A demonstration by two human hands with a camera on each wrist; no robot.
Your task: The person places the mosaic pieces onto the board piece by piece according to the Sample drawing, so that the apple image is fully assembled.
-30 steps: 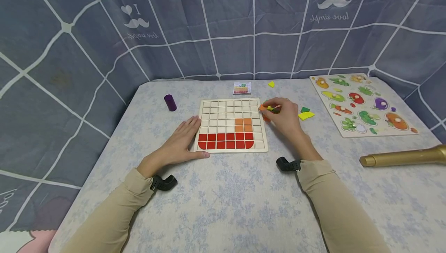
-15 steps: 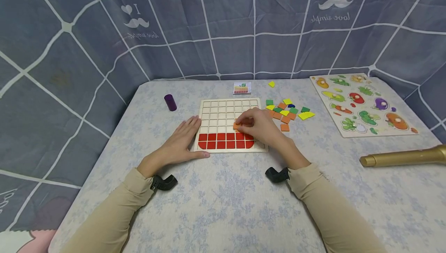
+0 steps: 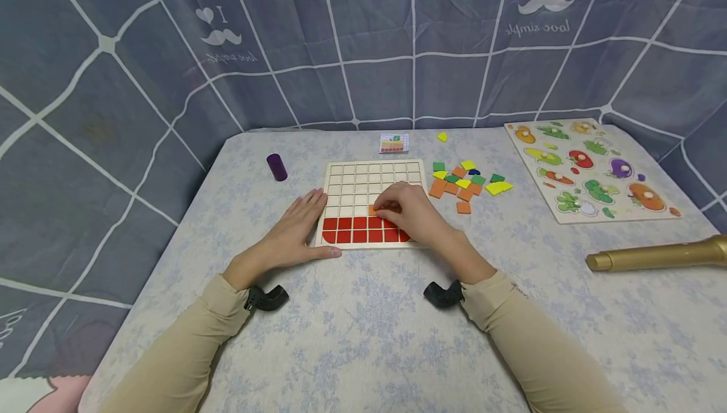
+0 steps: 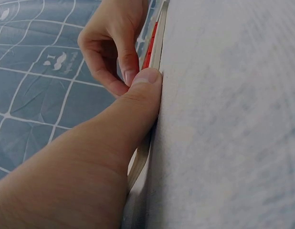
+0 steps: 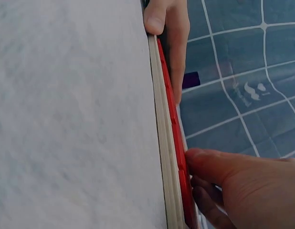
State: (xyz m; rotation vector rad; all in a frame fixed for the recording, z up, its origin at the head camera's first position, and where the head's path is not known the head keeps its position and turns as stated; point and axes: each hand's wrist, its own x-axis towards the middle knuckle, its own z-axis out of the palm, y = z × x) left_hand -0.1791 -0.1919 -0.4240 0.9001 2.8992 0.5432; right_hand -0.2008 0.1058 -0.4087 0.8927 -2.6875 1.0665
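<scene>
A wooden grid board lies flat on the table, its two nearest rows mostly filled with red tiles. My left hand rests along the board's left edge, fingers straight and thumb at the near-left corner. Over the third row from the front, my right hand pinches an orange square tile between thumb and fingertips. The tile is at a cell just above the red ones. That hand covers the orange tiles to its right. In the right wrist view the red tiles show edge-on, with the right thumb close beside them.
Loose orange, yellow, green and blue pieces lie right of the board. A small picture card and a yellow piece sit behind it. A purple cylinder stands left. Far right are a vegetable puzzle board and a gold tube.
My right hand has gone from the loose pieces onto the board with an orange tile, then slightly further left. My left hand has stayed in place.
</scene>
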